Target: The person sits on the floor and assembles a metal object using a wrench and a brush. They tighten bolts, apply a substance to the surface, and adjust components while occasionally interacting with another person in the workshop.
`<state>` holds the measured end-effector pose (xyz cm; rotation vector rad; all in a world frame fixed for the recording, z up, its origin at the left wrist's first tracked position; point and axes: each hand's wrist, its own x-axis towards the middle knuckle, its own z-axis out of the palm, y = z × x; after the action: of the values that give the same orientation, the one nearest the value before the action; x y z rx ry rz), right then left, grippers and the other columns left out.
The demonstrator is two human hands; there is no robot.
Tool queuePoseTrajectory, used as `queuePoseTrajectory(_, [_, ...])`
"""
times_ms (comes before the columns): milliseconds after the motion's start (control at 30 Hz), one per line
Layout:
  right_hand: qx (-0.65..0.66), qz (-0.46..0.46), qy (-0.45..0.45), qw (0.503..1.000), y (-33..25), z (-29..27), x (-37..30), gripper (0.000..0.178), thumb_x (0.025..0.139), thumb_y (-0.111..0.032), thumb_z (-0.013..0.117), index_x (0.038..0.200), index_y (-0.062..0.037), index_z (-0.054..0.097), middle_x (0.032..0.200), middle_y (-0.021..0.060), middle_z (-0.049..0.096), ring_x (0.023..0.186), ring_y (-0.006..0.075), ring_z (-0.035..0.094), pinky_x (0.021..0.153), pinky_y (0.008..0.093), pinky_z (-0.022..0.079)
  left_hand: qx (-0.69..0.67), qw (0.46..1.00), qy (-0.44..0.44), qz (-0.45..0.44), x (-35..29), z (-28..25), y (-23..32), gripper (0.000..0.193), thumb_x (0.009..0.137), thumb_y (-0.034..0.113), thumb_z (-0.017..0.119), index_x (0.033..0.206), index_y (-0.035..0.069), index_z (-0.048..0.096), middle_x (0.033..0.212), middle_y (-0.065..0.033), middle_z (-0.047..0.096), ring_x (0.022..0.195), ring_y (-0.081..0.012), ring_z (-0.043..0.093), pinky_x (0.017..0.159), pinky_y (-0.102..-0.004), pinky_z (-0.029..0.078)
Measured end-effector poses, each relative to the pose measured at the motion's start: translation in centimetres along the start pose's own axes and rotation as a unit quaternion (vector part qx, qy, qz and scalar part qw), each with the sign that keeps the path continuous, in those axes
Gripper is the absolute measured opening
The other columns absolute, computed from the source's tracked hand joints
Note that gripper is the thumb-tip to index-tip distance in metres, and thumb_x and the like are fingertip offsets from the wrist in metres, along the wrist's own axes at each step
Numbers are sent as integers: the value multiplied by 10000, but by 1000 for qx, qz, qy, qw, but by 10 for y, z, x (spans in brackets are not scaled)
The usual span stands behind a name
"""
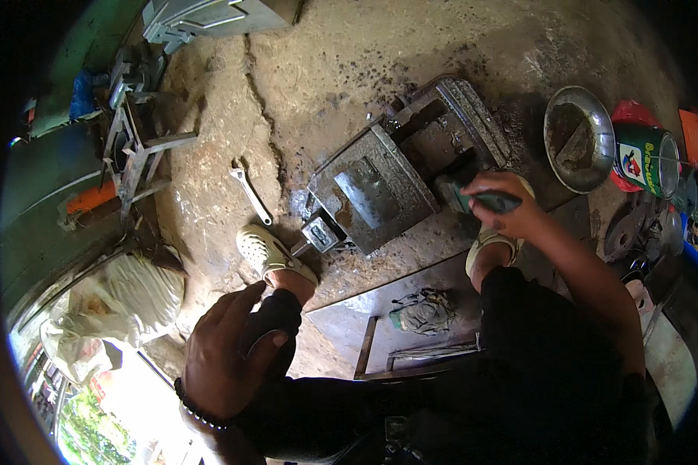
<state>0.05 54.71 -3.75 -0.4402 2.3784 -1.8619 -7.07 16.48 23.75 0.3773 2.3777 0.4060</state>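
Metal vise [376, 194], dark and wet-looking, lies on the floor [209, 170] between two pale clogs [271, 249], its long axis running from near left, where a square steel block [320, 232] juts out, to far right. The right grip [512, 205], at the vise's right side, is the nearer one; it is closed round a green-handled tool [498, 202], probably a brush, whose head is lost in shadow beside the vise's gap, so contact cannot be told. From this grip the vise lies leftward and slightly away. The left grip [223, 349] is empty, fingers loosely spread, on the vise's near left. An adjustable wrench [250, 194] lies left of the vise; a metal basin [606, 139] sits to its right, a green can [658, 149] farther right, and a crumpled rag [425, 312] on its near side.
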Motion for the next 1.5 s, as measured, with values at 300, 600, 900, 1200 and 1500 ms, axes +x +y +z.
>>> queuePoseTrajectory(300, [-113, -85, 10, 990, 19, 8, 166, 189, 808, -98, 768, 979, -54, 702, 948, 129, 739, 896, 260, 729, 816, 381, 567, -45, 999, -23, -18, 15, 5, 5, 600, 777, 152, 790, 1318, 0, 581, 1154, -231, 664, 1033, -398, 672, 890, -444, 535])
queuePoseTrajectory(600, [-66, 7, 3, 998, -4, 21, 56, 281, 789, 39, 662, 1068, 17, 656, 853, 141, 653, 722, 276, 667, 627, 386, 498, -30, 999, -26, -13, 18, 6, 15, 598, 769, 149, 798, 1308, 3, 584, 1137, -222, 667, 1017, -392, 670, 890, -454, 527])
queuePoseTrajectory(900, [-100, 43, 57, 992, -20, 2, 50, 144, 787, -83, 728, 896, -30, 650, 819, 138, 677, 715, 305, 666, 666, 389, 524, -12, 999, -38, 2, 18, 6, 18, 631, 747, 142, 814, 1316, 5, 579, 1155, -212, 667, 1028, -375, 666, 895, -442, 522])
queuePoseTrajectory(1200, [-136, -146, 73, 977, 9, -7, 155, 146, 802, -92, 742, 882, -40, 631, 852, 125, 663, 740, 325, 663, 653, 404, 528, -3, 999, -32, 17, 25, 7, 25, 624, 750, 148, 812, 1311, 5, 580, 1139, -209, 669, 1021, -384, 662, 893, -452, 519])
queuePoseTrajectory(1500, [-117, 55, -29, 991, -24, -2, 26, 163, 771, -50, 699, 881, -10, 586, 837, 155, 582, 707, 339, 624, 593, 410, 460, -7, 999, -31, -11, 24, 8, 24, 597, 756, 126, 802, 1300, 5, 589, 1122, -218, 668, 1010, -397, 664, 872, -449, 531])
